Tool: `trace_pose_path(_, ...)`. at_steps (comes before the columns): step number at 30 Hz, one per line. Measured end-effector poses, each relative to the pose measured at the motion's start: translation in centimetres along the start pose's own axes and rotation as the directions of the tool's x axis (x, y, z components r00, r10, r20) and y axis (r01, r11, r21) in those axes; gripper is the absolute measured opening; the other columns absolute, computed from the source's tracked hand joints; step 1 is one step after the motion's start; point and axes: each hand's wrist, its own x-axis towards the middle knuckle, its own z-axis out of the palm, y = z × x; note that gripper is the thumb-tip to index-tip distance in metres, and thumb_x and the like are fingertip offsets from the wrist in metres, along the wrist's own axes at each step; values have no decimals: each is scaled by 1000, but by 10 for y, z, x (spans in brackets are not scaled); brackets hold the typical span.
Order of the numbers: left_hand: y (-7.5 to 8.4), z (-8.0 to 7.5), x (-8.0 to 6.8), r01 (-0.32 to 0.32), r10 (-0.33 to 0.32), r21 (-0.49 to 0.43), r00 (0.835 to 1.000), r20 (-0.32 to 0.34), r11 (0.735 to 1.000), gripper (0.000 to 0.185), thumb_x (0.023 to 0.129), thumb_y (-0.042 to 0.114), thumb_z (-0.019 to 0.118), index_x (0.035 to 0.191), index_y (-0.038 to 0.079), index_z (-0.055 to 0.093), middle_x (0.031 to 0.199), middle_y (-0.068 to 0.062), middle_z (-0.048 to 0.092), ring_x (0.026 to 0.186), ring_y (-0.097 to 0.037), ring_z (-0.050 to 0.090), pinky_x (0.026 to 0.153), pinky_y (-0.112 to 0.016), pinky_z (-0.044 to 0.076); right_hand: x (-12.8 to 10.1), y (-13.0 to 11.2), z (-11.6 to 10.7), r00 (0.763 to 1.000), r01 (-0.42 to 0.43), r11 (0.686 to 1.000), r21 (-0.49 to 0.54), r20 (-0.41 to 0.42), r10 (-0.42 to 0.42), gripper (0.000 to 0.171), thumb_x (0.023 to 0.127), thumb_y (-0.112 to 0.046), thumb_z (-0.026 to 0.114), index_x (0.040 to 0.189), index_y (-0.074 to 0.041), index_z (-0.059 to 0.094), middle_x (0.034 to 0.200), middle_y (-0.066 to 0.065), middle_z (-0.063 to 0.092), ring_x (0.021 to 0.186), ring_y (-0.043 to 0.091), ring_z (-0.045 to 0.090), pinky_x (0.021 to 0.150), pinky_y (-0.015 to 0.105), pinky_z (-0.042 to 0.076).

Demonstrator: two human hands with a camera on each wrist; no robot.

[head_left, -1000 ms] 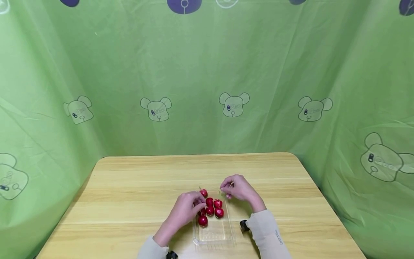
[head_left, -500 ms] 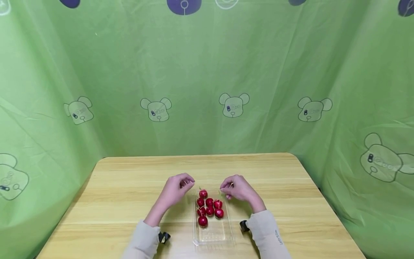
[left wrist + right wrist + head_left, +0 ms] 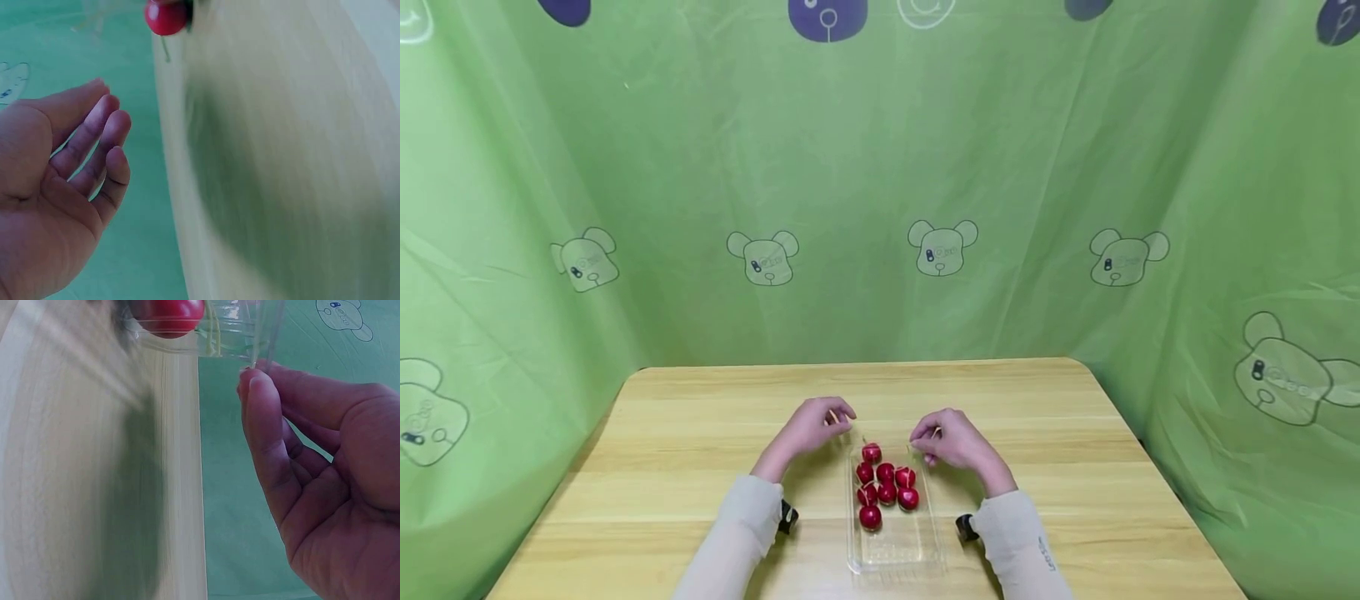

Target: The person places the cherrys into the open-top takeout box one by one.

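Note:
A clear plastic box [image 3: 898, 548] lies on the table with several red cherries [image 3: 870, 518] in its far and middle part; some show pale stems. At the box's far right corner my right hand [image 3: 953, 439] pinches the plastic edge between thumb and index finger. In the right wrist view, that hand [image 3: 325, 469] grips the transparent wall [image 3: 267, 337] beside a cherry [image 3: 170, 315]. My left hand [image 3: 814, 423] hovers just past the far left corner, apart from the box. The left wrist view shows its fingers [image 3: 115, 128] loosely bent, holding nothing, with a stemmed cherry [image 3: 165, 17] above.
The light wooden table [image 3: 700, 467] spreads around the box on all sides. Green cloth with printed bear heads [image 3: 940, 250] hangs behind and beside it. A dark strap piece shows at each wrist, near the grey sleeves [image 3: 733, 533].
My left hand has drawn back from over the cherries, up and to the left, uncovering those on the left side. The right hand stays at its corner.

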Motion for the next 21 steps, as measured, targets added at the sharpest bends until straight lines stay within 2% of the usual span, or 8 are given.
trace_pose_path(8,-8,7,14,-5,6,-11,992,129,1000,21,94,7,74,115,6,73,95,-1,70,81,-12,62,74,-25,55,0,1,0,1000,-7,1000,13,6,7,6,94,-5,73,98,-1,76,84,17,71,63,17,67,65,43,64)
trace_pose_path(13,-10,13,19,-42,39,16,982,185,999,22,93,8,75,115,9,74,95,-1,70,83,-12,62,79,-28,54,-1,2,-1,1000,1,1000,8,3,-1,5,94,-5,73,97,-2,76,83,16,71,62,17,67,63,40,64)
trace_pose_path(21,-13,21,21,-61,47,61,977,208,996,18,95,9,74,113,10,74,92,3,67,83,-10,59,80,-30,52,2,2,-1,1000,11,1000,16,6,-11,5,94,-4,73,97,-2,76,79,10,70,62,17,67,64,42,64)
